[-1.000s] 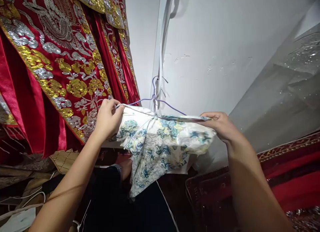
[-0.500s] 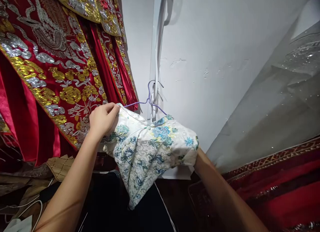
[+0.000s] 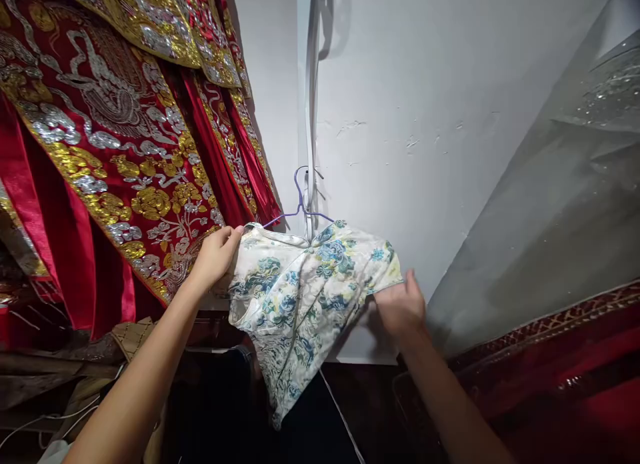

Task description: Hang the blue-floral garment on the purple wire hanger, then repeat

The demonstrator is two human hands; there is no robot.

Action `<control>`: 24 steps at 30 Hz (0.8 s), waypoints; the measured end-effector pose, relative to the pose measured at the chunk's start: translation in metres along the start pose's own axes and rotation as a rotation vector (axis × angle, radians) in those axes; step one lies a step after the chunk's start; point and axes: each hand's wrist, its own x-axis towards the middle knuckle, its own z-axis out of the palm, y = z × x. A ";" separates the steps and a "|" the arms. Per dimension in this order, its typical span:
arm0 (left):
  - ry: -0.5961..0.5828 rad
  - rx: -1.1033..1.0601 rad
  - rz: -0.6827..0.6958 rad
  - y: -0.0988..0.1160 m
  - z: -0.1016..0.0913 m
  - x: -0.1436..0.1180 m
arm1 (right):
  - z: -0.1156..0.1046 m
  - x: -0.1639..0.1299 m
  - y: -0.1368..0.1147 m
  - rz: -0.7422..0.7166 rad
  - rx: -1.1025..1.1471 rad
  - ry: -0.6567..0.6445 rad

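A white dress with blue and yellow flowers (image 3: pixel 300 297) hangs on a thin purple wire hanger (image 3: pixel 300 207) in front of a white wall. My left hand (image 3: pixel 216 254) pinches the dress at its left shoulder, beside the hanger's end. My right hand (image 3: pixel 400 307) is at the dress's right sleeve edge, fingers curled under the cloth, touching it from below. The lower part of the dress droops down between my arms.
Red robes with gold and silver embroidery (image 3: pixel 115 151) hang close on the left. A clear plastic garment cover (image 3: pixel 560 184) slopes on the right over red cloth (image 3: pixel 575 377). White cords (image 3: pixel 313 84) run down the wall (image 3: pixel 425 117) behind the hanger. Dark clutter lies below.
My right hand let go of the right shoulder, dropped below the sleeve and now reaches up at its edge. The dress settled on the hanger. My left hand kept its hold.
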 end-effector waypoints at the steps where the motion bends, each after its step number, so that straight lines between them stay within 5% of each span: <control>1: 0.004 0.000 0.027 0.000 -0.001 -0.003 | 0.002 0.006 -0.007 0.026 0.010 0.005; 8: 0.007 -0.040 0.153 0.021 -0.010 -0.007 | 0.054 0.031 -0.069 -0.037 0.017 -0.112; 11: 0.021 -0.100 0.137 0.016 -0.011 -0.011 | 0.061 0.004 -0.077 0.070 -0.079 -0.451; 15: 0.009 -0.139 0.194 0.001 -0.006 -0.025 | 0.059 -0.029 -0.069 0.478 -0.388 -1.153; 17: -0.017 -0.145 0.288 -0.005 -0.003 -0.032 | 0.062 -0.031 -0.056 0.615 -0.607 -1.401; 19: -0.047 -0.181 0.388 -0.008 0.000 -0.039 | 0.066 -0.026 -0.037 0.660 -0.726 -1.416; 24: -0.088 -0.266 0.504 -0.007 0.009 -0.054 | 0.063 -0.015 0.022 0.564 -0.810 -1.087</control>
